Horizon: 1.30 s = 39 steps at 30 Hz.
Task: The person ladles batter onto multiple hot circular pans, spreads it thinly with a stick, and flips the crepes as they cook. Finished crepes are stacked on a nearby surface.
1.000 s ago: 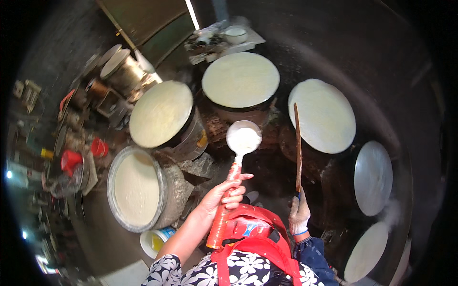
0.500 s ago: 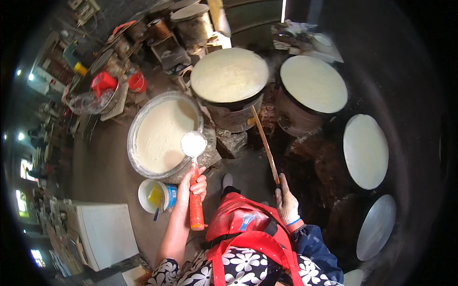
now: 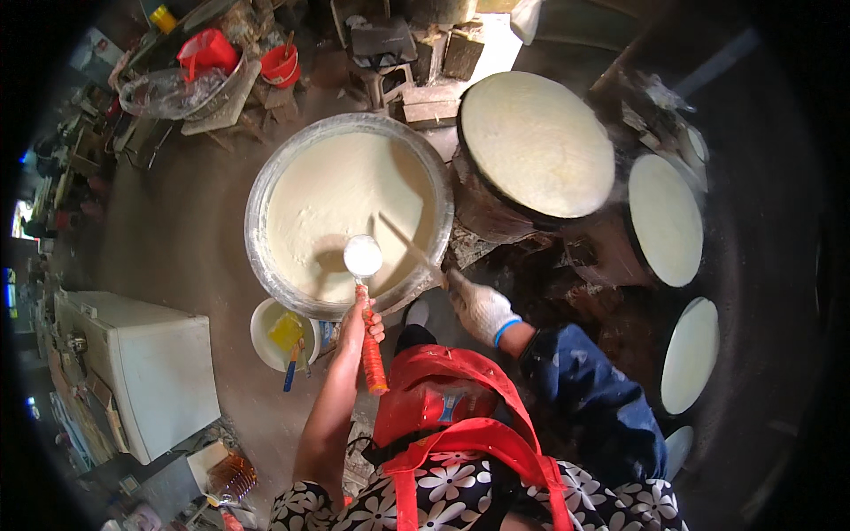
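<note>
My left hand (image 3: 356, 326) is closed round the red-wrapped handle of a ladle (image 3: 363, 257). The ladle's round bowl hangs above the pale batter (image 3: 350, 190) at the near side of a large metal basin (image 3: 257, 234); glare hides what the bowl holds. In a white glove with a blue cuff, my right hand (image 3: 481, 310) grips a flat wooden stick (image 3: 412, 243). Its tip points left over the batter, past the basin's right rim; whether it touches cannot be seen. Right of the basin, a round griddle (image 3: 538, 146) is covered with a pale layer.
More round griddles (image 3: 666, 221) curve down the right side, including one lower down (image 3: 690, 356). A white bucket (image 3: 266, 341) with a yellow item and a blue-handled brush stands below the basin. Red buckets (image 3: 281, 66) are at the upper left, and a white cabinet (image 3: 164, 372) at the lower left.
My right hand has swung the stick leftward, from beside the griddle stand to over the basin. The ladle stays in my left hand. My view has shifted, placing the basin and griddles farther right.
</note>
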Each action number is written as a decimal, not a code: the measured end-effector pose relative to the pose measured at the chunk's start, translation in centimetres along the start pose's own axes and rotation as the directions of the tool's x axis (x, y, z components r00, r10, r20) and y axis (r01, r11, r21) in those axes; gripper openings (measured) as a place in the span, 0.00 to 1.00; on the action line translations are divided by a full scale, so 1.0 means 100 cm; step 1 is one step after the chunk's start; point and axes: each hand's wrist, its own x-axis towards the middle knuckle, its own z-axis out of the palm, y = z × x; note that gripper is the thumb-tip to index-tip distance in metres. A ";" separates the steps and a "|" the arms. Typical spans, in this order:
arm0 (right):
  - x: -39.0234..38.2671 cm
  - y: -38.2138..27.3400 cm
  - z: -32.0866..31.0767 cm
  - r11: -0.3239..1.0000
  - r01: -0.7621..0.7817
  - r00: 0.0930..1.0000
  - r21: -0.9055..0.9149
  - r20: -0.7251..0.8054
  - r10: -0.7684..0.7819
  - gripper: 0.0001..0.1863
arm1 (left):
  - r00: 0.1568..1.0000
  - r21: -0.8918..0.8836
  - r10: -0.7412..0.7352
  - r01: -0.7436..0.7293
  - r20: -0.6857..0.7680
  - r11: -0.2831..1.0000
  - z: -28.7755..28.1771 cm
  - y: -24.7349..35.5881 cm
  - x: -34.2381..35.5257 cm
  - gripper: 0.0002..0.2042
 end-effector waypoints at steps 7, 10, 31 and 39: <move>0.090 -0.103 -0.102 0.927 -0.371 0.748 -0.051 0.576 0.331 0.16 | 0.969 0.507 0.210 -0.119 -0.127 0.854 -0.008 0.021 0.076 0.21; 0.105 -0.122 -0.127 0.946 -0.318 0.805 -0.064 0.508 0.305 0.16 | 0.896 0.826 0.441 -0.206 -0.057 0.525 -0.003 0.042 0.113 0.23; -0.015 -0.054 -0.031 0.187 -0.572 0.798 0.798 0.490 0.350 0.29 | 0.752 -0.628 0.049 0.511 0.658 0.587 0.089 0.065 0.100 0.17; -0.027 -0.106 -0.136 0.357 -0.314 0.947 0.880 0.315 0.055 0.31 | 0.599 -0.657 0.333 0.473 0.728 0.587 0.160 0.167 -0.078 0.25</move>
